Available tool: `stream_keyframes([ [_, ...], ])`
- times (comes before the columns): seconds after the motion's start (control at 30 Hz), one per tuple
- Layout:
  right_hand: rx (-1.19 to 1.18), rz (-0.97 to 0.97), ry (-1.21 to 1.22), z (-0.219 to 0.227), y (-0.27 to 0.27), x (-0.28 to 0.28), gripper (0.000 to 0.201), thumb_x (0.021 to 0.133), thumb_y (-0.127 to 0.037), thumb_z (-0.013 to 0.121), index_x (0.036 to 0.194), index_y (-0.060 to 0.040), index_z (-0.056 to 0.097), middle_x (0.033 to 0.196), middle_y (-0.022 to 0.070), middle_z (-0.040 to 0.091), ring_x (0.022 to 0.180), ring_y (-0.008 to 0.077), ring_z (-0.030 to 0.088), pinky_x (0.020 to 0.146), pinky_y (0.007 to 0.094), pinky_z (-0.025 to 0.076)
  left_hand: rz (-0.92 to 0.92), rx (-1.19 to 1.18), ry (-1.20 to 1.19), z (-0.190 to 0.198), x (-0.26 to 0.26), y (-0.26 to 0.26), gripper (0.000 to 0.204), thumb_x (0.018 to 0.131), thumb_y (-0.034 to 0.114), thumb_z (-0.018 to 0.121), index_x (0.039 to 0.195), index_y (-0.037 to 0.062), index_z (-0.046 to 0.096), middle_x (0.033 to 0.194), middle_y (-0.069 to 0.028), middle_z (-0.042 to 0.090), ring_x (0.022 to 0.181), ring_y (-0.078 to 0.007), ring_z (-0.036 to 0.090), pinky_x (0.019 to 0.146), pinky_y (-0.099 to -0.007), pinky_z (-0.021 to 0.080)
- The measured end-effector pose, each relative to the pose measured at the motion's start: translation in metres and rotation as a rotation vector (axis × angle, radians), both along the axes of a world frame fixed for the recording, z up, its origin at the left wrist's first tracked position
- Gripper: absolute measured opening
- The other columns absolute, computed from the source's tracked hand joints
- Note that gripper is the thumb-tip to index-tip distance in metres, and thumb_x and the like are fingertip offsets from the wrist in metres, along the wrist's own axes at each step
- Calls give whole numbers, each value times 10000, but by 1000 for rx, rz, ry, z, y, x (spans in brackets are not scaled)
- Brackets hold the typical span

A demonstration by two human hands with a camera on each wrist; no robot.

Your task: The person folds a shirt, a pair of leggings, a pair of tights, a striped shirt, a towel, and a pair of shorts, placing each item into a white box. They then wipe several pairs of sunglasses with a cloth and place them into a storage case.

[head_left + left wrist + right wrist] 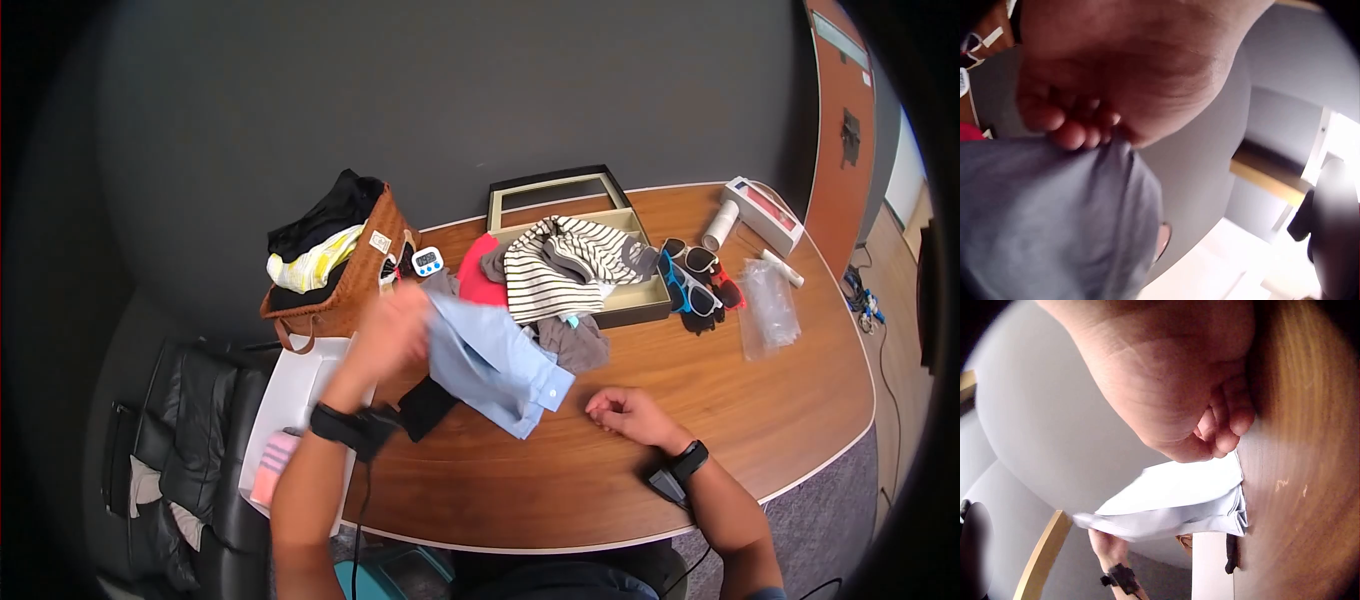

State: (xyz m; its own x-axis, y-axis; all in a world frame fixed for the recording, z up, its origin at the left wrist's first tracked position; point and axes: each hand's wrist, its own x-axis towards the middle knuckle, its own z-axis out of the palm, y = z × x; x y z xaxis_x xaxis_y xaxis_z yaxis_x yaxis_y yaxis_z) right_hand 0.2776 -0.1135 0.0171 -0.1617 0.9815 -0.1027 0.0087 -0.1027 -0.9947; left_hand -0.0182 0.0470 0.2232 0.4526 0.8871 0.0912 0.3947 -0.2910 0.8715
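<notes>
In the head view my left hand (392,325), blurred, holds up a light blue shirt (490,355) by one end. A cuff with a button (553,391) shows at the shirt's lower right corner. In the left wrist view the fingers (1069,134) pinch a gathered edge of the blue cloth (1054,212). My right hand (632,415) rests on the wooden table (540,490), fingers loosely curled and holding nothing, just right of the shirt. From the right wrist the shirt (1172,494) rises at a slant from the tabletop toward the left hand (1109,547).
A wicker basket (375,262) of clothes stands back left, near a white timer (427,262). Behind the shirt, a striped garment (540,275) lies over a compartment box (640,310). A black cloth (425,408) lies beside the shirt. Sunglasses (690,285) and plastic bags (770,315) are at right.
</notes>
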Motion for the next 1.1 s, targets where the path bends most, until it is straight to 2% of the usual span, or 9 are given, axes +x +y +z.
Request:
stream_keyframes([
  [0.13,-18,-9,17,-1,1,1,93,908,-32,612,996,-10,633,799,-37,589,708,34,522,642,202,451,141,286,-770,88,-3,40,346,1007,316,443,824,62,589,775,-39,632,691,-97,589,610,-252,481],
  [0.23,-3,0,7,2,0,1,104,906,-27,610,1007,-14,633,798,-41,586,700,33,515,628,202,445,137,352,-905,128,25,26,350,1016,314,432,1035,23,625,1003,-72,629,933,-139,576,851,-299,474],
  [0.33,-27,2,35,5,-1,1,116,904,-19,603,1015,-16,634,804,-44,585,699,30,510,620,196,437,-23,460,-758,121,38,55,352,1017,324,442,1077,26,619,1038,-66,620,929,-139,579,846,-302,475],
  [0.47,-55,-8,33,3,-1,2,124,900,-11,599,1019,-19,634,818,-47,585,702,29,509,616,191,432,-227,150,-538,78,89,74,327,1010,296,476,1188,41,576,1074,-69,633,986,-159,599,860,-338,501],
  [0.67,-29,-6,32,3,-1,2,128,900,-11,598,1021,-22,638,832,-50,587,716,27,506,631,192,434,-153,380,82,-74,40,190,196,944,167,567,1075,31,623,995,-53,667,936,-180,633,787,-314,487],
  [0.73,-36,-10,-8,4,-1,2,127,902,-13,600,1021,-21,640,835,-47,591,732,27,510,646,194,439,75,460,377,-118,12,198,187,905,106,564,1044,-4,624,935,-113,669,893,-235,643,774,-342,493],
  [0.8,-32,-8,-20,3,-2,2,126,903,-13,599,1022,-18,639,838,-45,595,737,28,514,651,195,442,94,353,435,-166,-17,221,234,913,144,546,1084,-3,605,1054,-207,654,1017,-348,623,893,-412,476],
  [0.93,-50,-14,2,2,-1,2,120,909,-16,600,1023,-15,638,845,-37,605,744,30,522,656,196,445,184,141,397,-196,-29,210,289,873,145,575,1117,-11,592,1058,-223,644,1019,-365,616,891,-416,477],
  [1.1,-74,-17,32,3,0,2,118,911,-16,602,1024,-15,637,844,-35,604,744,32,525,653,196,444,62,438,488,-221,-35,214,120,840,82,557,884,-14,615,932,-214,643,872,-366,633,771,-414,487],
])
